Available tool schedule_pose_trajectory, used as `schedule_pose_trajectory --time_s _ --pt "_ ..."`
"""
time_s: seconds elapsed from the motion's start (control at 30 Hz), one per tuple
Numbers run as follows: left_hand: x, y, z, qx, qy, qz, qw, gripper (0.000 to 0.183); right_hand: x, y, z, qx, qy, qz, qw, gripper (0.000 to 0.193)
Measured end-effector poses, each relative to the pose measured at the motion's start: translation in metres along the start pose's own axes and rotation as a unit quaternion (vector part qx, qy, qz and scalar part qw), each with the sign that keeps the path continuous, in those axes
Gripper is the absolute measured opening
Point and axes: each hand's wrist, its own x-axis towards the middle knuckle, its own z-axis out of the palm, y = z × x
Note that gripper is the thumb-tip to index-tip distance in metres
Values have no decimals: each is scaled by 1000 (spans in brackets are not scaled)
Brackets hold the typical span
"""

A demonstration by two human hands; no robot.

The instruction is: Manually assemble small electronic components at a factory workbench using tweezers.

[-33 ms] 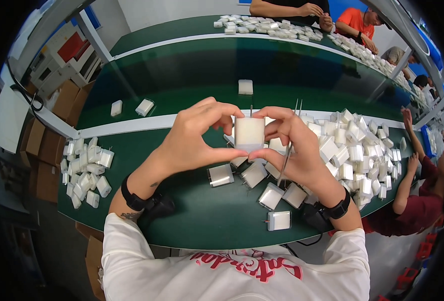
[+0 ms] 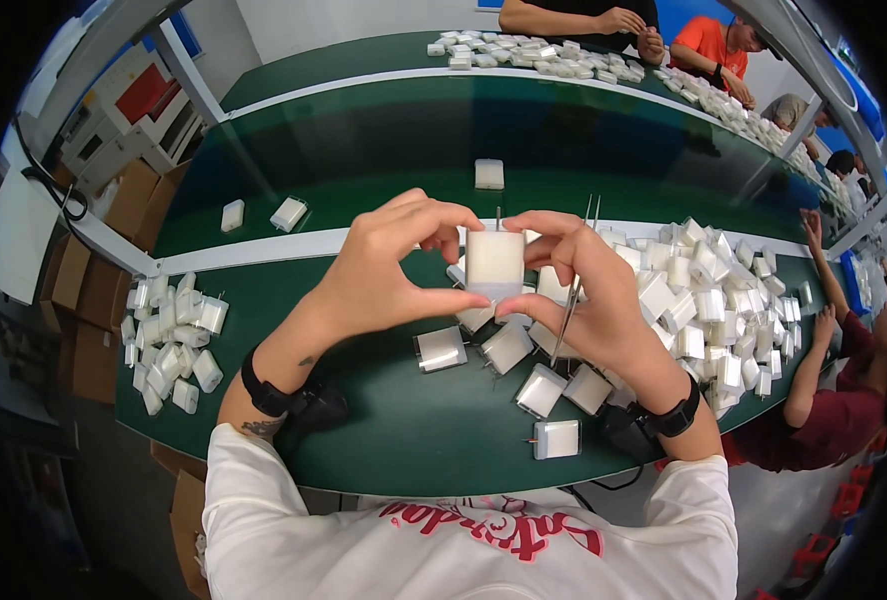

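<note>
Between both hands, above the table, I hold up a white charger-like block [image 2: 495,258] with a thin metal pin sticking out of its top. My left hand [image 2: 393,260] grips its left side, index fingertip at the upper corner and thumb at the lower edge. On the other side my right hand [image 2: 600,295] pinches it the same way, with metal tweezers [image 2: 569,310] also held in that hand, tips upward. Several similar blocks lie below, among them one [image 2: 440,349] under my left hand and one [image 2: 557,439] near the table's front edge.
A large heap of white blocks [image 2: 708,300] covers the table's right side; a smaller pile [image 2: 168,345] lies left. Beyond the white rail [image 2: 263,247] sit three separate blocks, including one [image 2: 489,174]. Co-workers sit across and at the right. Cardboard boxes [image 2: 98,330] stand at left.
The held block and tweezers have shifted very slightly to the left with my hands. Both grips stay the same.
</note>
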Motion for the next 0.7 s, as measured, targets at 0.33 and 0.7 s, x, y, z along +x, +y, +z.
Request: schedule_pose_trajectory --time_s 0.33,0.7 --pt "-12 -151 -7 369 85 -196 904 68 12 -3 -33 -43 48 62 996 44" --pt "57 -155 49 180 -65 -190 963 53 15 -6 -34 11 5 217 976 26"
